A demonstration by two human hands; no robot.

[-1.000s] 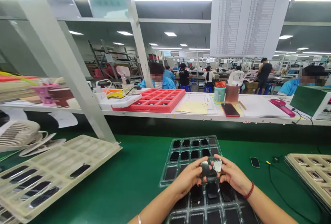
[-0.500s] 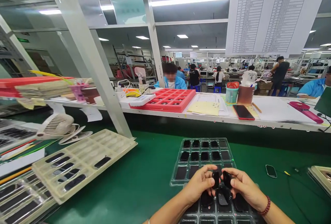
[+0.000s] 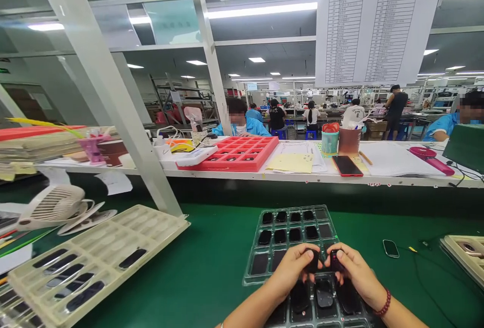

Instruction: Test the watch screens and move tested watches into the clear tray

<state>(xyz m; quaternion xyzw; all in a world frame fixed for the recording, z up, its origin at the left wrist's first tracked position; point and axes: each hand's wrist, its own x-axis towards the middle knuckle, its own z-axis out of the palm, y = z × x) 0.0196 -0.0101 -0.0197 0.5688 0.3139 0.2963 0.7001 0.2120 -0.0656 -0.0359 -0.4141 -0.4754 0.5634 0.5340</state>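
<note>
Green bench mat (image 3: 212, 267), ribbed clear tray (image 3: 250, 270); hands (image 3: 291, 267) pinch small black pieces (image 3: 312, 261).

An electronics factory with long green workbenches (image 3: 196, 272).

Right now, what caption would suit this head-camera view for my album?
Left hand and right hand each grip a small black piece over a clear plastic tray on a green bench mat.

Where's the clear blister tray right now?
The clear blister tray lies on the green mat in the head view, under the left hand and right hand, between a cream tray and a small black device.
</note>
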